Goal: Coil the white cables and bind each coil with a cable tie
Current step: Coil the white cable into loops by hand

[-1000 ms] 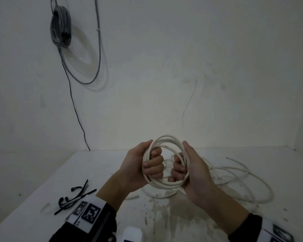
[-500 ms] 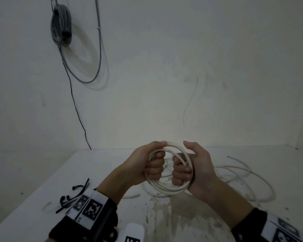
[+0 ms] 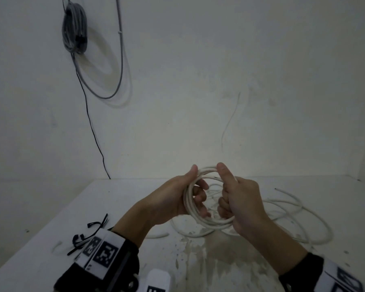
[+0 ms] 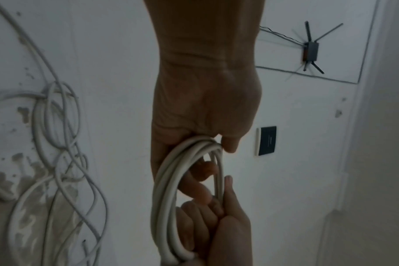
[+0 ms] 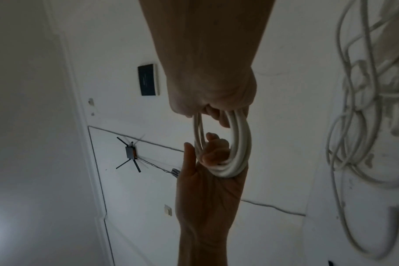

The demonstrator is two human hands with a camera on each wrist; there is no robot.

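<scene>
**Q.** What do the fingers show?

**A.** The left hand [image 3: 173,199] has its fingers [image 3: 200,197] curled through the round coil of white plastic-sheathed cable [image 3: 211,223], thumb laid along the top of the loops. The right hand [image 3: 243,204] has its fingers [image 3: 224,205] curled round the opposite side, thumb upright against the upper strands. Both hands thus grip the coil, which is held in the air above the near middle of the white, stained table [image 3: 118,199].

**Q.** How should this step be done well?

**A.** Judged from the frame, the loops are gathered but unbound. In the left wrist view the strands [image 4: 169,207] lie close together, yet one or two sit slightly apart from the bundle on the thumb side. Squeeze the loops to one even bundle, then let a single hand keep the whole grip, so that the other is free to fetch a tie. Loosening both grips at once would probably let the stiff cable spring open.

**Q.** What lies outward from the hands?

**A.** Loose white cable [image 3: 299,209] sprawls in wide loops on the table to the right and beyond the coil; whether it joins the coil cannot be told. The thin black cable ties [image 3: 86,239] lie at the near left, beside the left wrist. A grey bundled cable [image 3: 75,28] hangs on the far wall, upper left.
</scene>
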